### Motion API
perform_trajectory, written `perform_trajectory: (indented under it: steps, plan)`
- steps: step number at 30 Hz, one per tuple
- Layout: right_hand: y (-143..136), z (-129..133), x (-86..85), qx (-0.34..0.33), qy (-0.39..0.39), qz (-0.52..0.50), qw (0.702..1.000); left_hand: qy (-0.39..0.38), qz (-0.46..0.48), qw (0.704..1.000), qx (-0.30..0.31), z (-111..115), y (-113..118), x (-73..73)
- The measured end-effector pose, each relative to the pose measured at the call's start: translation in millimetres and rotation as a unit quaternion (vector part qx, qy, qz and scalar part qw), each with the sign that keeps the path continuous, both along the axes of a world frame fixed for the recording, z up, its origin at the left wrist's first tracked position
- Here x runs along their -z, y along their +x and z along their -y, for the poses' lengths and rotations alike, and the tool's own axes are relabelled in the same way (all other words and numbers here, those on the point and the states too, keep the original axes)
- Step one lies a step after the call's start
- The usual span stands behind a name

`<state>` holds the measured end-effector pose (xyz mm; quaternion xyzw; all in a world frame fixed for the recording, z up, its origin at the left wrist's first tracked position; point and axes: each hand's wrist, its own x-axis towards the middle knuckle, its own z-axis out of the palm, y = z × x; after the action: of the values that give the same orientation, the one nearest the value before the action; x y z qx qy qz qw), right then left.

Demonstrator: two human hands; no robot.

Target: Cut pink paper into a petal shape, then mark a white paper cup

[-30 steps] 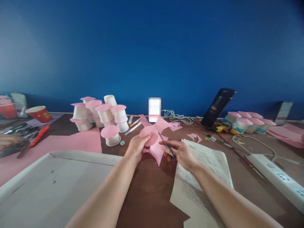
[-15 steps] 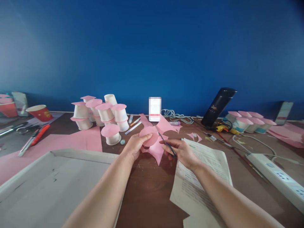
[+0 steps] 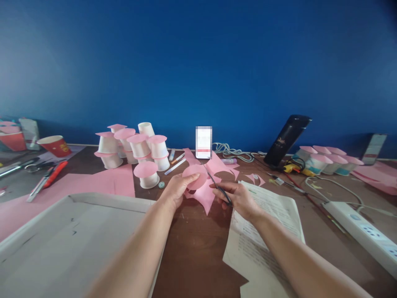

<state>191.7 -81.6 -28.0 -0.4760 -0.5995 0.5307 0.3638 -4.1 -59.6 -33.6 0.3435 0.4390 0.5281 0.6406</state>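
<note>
Between thumb and fingers my left hand [image 3: 177,189] pinches a round pink paper disc [image 3: 196,179]. My right hand [image 3: 237,198] is closed round the handles of dark scissors [image 3: 219,188], whose blades point up and left beside the disc's right edge. Whether the blades touch the paper, I cannot tell. Below the disc lies a pointed pink paper scrap [image 3: 206,199] on the brown table. Left of my hands stands a white paper cup [image 3: 149,182] topped with a pink disc.
Stacked white cups with pink discs [image 3: 139,147] stand behind at left, near a white box lid [image 3: 102,219]. A phone [image 3: 204,142] stands upright ahead. Printed sheets [image 3: 273,211] lie under my right arm. A black flask [image 3: 287,140] and a power strip [image 3: 362,227] are at right.
The view has shifted slightly, so most things sit a little further right. Both hands keep their holds on the disc and scissors, with hardly any movement.
</note>
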Motion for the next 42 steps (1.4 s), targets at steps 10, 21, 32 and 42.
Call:
perform_trajectory:
  steps: [10,21,32,42]
  plan:
    - [0.0,-0.2,-0.4,0.002,0.008,0.007,1.000,0.013,-0.014,1.000,-0.004,-1.4,-1.3,4.0]
    - [-0.7,-0.8,2.8,0.010,0.005,-0.008,1.000,-0.036,-0.014,0.996,-0.081,-4.8,5.3,4.5]
    - [-1.0,-1.9,6.6,0.007,-0.016,-0.013,1.000,-0.074,-0.001,0.994,-0.085,0.7,15.6,-0.4]
    - [0.2,0.3,1.5,-0.003,-0.016,-0.016,1.000,-0.037,-0.037,0.998,-0.046,-2.0,8.7,8.6]
